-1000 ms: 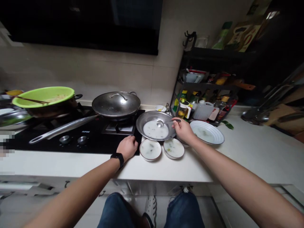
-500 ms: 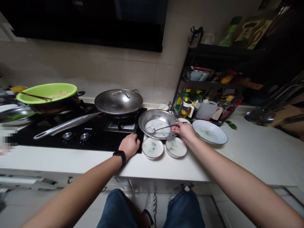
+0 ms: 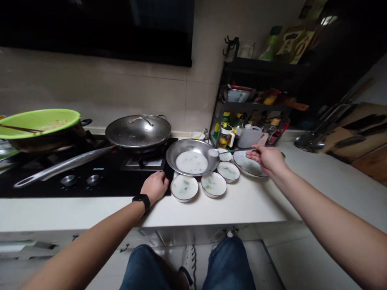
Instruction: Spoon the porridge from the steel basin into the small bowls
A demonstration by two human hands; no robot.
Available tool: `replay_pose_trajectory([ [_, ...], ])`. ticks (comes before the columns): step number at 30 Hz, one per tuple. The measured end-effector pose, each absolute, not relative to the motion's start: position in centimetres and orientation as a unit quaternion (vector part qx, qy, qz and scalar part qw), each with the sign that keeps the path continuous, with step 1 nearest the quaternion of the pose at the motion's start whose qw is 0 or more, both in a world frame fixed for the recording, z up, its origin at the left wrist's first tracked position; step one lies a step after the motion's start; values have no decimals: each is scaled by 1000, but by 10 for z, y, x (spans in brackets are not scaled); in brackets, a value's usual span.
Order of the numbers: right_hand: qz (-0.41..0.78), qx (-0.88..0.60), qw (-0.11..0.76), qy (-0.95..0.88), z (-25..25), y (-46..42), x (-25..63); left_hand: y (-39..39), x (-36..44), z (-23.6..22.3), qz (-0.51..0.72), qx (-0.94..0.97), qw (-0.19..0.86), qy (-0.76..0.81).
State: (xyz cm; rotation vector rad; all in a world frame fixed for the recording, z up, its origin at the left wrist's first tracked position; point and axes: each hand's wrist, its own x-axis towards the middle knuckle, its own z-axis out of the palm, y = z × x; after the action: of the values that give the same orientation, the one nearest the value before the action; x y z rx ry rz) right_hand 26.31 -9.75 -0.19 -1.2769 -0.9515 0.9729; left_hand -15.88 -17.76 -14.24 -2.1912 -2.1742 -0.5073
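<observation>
Over the right rim of the metal basin (image 3: 172,155), a ladle (image 3: 213,152) is pointing leftward from the pinched fingers of the right hand (image 3: 269,159); front-left of the basin, the left hand (image 3: 155,187) is resting curled, its grip hidden.

Left grip (image 3: 155,187): we curl it loosely, back upward.
Right grip (image 3: 270,159): we hold it pinched.
Forearms (image 3: 99,233): we extend both, bare, angled inward.

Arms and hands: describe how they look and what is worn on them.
The left arm and right arm show no sleeves in view. A black watch with a dark strap circles the left wrist; nothing shows on the right one. The left hand and right hand wear no gloves.
</observation>
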Motion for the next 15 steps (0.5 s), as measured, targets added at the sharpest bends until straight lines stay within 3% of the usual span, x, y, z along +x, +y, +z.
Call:
replay_pose_trajectory([
  [9,241,-643,605,-403,0,-111,369,-178,-159,-142,-161,-704,15,-692],
  [12,157,-658,531,-510,-10,-121,375,-178,-159,-142,-159,-705,17,-691],
  [15,0,-605,402,-687,-18,-132,376,-178,-159,-142,-159,-705,15,-691],
])
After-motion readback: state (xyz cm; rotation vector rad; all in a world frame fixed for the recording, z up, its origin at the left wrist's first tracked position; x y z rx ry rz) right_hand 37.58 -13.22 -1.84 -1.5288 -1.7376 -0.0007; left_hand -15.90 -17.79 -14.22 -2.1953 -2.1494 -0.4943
